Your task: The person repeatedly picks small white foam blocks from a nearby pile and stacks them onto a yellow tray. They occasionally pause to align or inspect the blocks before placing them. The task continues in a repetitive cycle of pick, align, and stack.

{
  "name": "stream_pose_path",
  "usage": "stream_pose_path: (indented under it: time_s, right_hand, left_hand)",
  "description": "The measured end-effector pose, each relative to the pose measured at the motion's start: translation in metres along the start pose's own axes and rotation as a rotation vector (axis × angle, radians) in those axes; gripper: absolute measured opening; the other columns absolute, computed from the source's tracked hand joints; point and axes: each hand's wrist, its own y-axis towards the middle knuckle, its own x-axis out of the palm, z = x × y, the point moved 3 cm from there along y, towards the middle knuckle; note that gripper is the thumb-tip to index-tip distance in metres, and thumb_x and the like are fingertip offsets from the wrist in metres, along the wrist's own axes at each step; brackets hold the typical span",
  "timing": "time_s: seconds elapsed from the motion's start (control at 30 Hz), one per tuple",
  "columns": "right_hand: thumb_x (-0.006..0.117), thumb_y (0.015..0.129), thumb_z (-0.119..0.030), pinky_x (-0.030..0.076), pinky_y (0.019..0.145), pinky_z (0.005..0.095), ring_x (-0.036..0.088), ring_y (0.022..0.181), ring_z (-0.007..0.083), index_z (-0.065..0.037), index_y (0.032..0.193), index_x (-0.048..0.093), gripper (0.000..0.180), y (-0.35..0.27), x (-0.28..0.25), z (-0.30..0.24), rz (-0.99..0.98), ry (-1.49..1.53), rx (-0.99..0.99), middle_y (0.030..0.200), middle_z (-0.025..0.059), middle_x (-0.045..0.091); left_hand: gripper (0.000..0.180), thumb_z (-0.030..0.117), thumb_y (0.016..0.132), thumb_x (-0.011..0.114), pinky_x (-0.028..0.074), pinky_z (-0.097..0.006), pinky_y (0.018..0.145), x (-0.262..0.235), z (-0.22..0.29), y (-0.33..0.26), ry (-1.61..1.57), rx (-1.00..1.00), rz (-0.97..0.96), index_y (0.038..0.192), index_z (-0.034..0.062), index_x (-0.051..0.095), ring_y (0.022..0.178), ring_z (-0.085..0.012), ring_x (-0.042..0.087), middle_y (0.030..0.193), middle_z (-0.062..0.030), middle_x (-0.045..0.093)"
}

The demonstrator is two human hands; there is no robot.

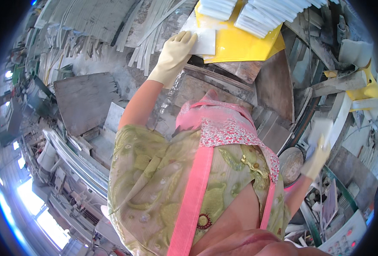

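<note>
My left hand [175, 53], in a cream rubber glove, has its fingers bent over the left edge of a flat white tile [206, 42]. Its thumb is hidden. The tile overlaps the corner of a yellow sheet [231, 46] on the workbench. Out to the right, my right hand [318, 158], gloved alike and smeared by motion, is closed on a pale rectangular tile [322, 130]. That piece is blurred too, and it stands out above the fingers. Stacks of narrow white strips [261, 19] lie on the yellow sheet, beyond my left hand.
Long thin strips [148, 36] lie loosely at the far left, beside a large stack of pale strips [80, 21]. A worn grey board [86, 100] is on the left. Near my right hand are a round disc [291, 164] and a panel with buttons [347, 237].
</note>
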Motion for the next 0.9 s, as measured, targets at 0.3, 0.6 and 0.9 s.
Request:
stream_pose_path:
  time_s: [0.3, 0.6, 0.9]
  right_hand:
    - [0.073, 0.095, -0.026, 0.049, 0.076, 0.0288, 0.06, 0.087, 0.0119, 0.006, 0.12, 0.068, 0.041, -0.058, 0.258, -0.166, -0.423, 0.286, -0.225, 0.102, 0.0072, 0.068]
    - [0.073, 0.091, -0.03, 0.049, 0.071, 0.0311, 0.057, 0.077, 0.0118, 0.006, 0.11, 0.07, 0.04, -0.061, 0.325, -0.199, -0.414, 0.229, -0.291, 0.084, 0.0051, 0.065]
    - [0.072, 0.092, -0.031, 0.05, 0.075, 0.031, 0.059, 0.081, 0.0112, 0.005, 0.114, 0.069, 0.042, -0.06, 0.326, -0.191, -0.377, 0.154, -0.287, 0.09, 0.006, 0.068]
  left_hand:
    - [0.042, 0.021, 0.102, 0.059, 0.059, -0.042, 0.088, -0.014, -0.042, 0.005, -0.392, -0.256, -0.158, 0.134, -0.0043, 0.054, 0.106, -0.0325, 0.071, 0.12, -0.02, 0.071]
    - [0.04, 0.018, 0.107, 0.053, 0.061, -0.033, 0.095, -0.004, -0.031, -0.031, -2.243, -0.677, 0.137, 0.133, -0.0114, 0.048, 0.11, -0.0282, 0.072, 0.12, -0.0289, 0.068]
    - [0.04, 0.011, 0.103, 0.057, 0.063, -0.032, 0.093, 0.019, -0.021, -0.041, -2.63, -0.572, 0.041, 0.137, -0.0078, 0.048, 0.113, -0.0291, 0.071, 0.123, -0.0251, 0.068]
